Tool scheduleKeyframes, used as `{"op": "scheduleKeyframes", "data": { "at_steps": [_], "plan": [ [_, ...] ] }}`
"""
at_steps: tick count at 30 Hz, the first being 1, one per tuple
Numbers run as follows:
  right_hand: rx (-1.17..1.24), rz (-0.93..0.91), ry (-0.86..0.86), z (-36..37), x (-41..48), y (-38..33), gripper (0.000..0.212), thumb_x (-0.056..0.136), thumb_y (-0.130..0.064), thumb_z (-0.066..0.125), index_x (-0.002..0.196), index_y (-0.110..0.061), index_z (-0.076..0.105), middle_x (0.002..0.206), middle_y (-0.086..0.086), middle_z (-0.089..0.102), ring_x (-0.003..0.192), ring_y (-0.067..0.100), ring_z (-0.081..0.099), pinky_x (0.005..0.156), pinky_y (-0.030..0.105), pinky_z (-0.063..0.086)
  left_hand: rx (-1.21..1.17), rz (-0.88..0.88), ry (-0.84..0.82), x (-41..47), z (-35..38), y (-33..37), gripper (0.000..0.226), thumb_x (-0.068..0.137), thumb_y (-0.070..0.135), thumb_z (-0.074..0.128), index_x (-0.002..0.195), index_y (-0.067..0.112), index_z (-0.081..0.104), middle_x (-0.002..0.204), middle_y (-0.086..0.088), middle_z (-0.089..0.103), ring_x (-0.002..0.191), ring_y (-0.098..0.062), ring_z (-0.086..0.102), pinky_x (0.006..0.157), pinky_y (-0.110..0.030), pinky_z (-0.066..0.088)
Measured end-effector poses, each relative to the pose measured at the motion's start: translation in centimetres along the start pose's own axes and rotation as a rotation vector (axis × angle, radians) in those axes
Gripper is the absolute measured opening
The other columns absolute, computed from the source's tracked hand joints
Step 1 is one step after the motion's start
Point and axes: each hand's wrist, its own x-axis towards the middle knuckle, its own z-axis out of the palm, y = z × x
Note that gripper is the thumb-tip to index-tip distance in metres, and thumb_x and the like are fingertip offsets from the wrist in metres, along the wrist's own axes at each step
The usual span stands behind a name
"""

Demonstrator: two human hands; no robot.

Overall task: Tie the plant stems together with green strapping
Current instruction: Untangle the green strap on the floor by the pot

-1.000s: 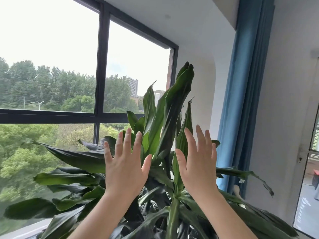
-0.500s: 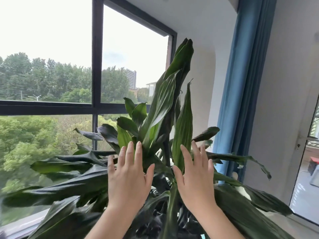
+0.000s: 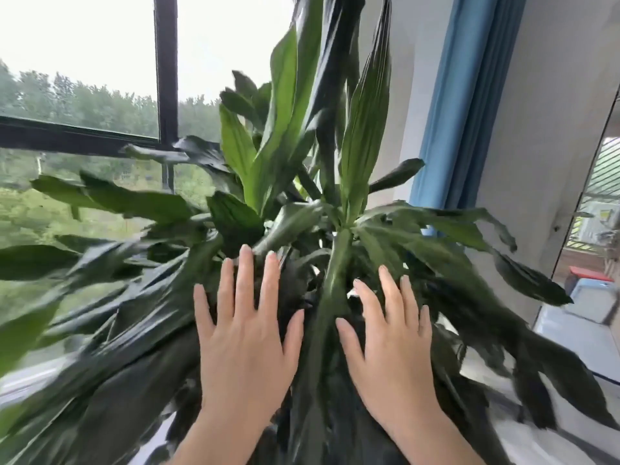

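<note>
A person's view looks down onto a large leafy plant standing by a window. Both hands are held out in front, backs to the camera. The left hand and right hand hover on either side of a thick upright stem at the plant's middle. The fingers are straight and spread apart, holding nothing. Whether the fingertips touch the leaves cannot be told, as the picture is blurred by motion. No green strapping is in view, in either hand or on the plant.

This looks like the opening step: reaching in to part the foliage and find the stems, with nothing gathered or tied yet. The next move likely calls for pushing the drooping leaves aside, drawing the stems close together, and fetching the strapping.

Long dark leaves fan out and down on all sides, crowding the hands. A black window frame stands behind on the left. A blue curtain and a pale wall stand behind on the right. The freest room seems to lie on the person's side, below the hands.
</note>
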Motion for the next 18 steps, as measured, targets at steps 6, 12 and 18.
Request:
{"op": "scheduleKeyframes", "data": {
  "at_steps": [6,12,18],
  "plan": [
    [0.125,-0.100,0.206,5.7,-9.8,1.1,0.057,0.090,-0.053,0.028,0.142,-0.031,0.030,0.157,-0.001,0.020,0.147,0.022,0.010,0.115,0.051,0.019,-0.105,0.008,0.176,-9.6,5.0,-0.6,0.066,0.089,0.052,0.030,0.147,0.021,0.026,0.155,-0.005,0.024,0.144,-0.026,0.019,0.114,-0.054,0.018],
    [0.251,-0.158,0.321,15.4,-19.2,3.6,0.063,0.085,-0.043,0.035,0.144,-0.025,0.024,0.157,0.005,0.017,0.145,0.026,0.016,0.114,0.046,0.024,-0.247,0.076,0.269,-20.2,12.7,-1.5,0.066,0.089,0.048,0.036,0.147,0.019,0.024,0.155,-0.005,0.023,0.141,-0.025,0.025,0.112,-0.044,0.028],
    [0.154,-0.137,0.250,25.8,-24.6,6.7,0.046,0.093,-0.044,0.037,0.129,-0.016,0.035,0.127,0.019,0.053,0.118,0.031,0.049,0.087,0.044,0.052,-0.338,0.035,0.226,-27.3,20.5,-2.7,0.075,0.085,0.047,0.039,0.148,0.017,0.014,0.153,-0.005,0.027,0.138,-0.023,0.032,0.109,-0.039,0.029]
  ]
}}
